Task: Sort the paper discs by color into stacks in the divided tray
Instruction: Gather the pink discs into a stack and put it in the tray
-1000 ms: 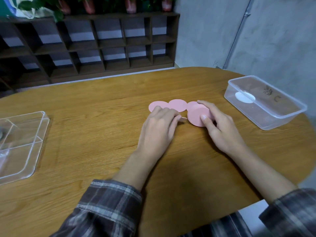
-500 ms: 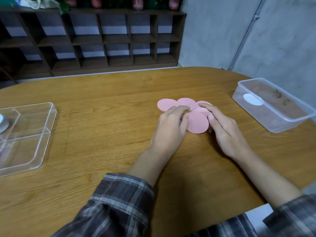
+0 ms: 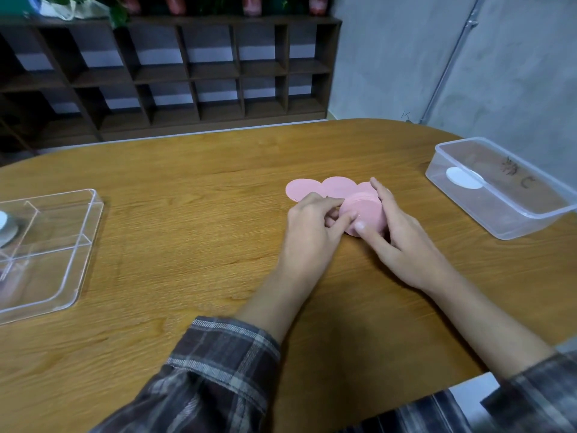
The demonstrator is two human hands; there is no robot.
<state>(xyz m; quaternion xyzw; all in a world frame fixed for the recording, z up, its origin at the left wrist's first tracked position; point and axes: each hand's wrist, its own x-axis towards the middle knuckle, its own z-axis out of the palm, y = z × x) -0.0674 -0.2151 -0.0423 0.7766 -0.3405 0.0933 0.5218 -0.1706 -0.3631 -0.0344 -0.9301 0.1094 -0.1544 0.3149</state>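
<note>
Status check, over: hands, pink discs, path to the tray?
Left hand and right hand both grip the pink stack. Loose pink discs lie just beyond it. Tray far left, nothing between.

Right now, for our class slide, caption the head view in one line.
Left hand and right hand grip a stack of pink discs on the wooden table; divided tray left, clear tub right.

Divided tray (image 3: 78,245) left, discs (image 3: 337,189) centre, container (image 3: 505,226) right, on table (image 3: 187,214)
</note>
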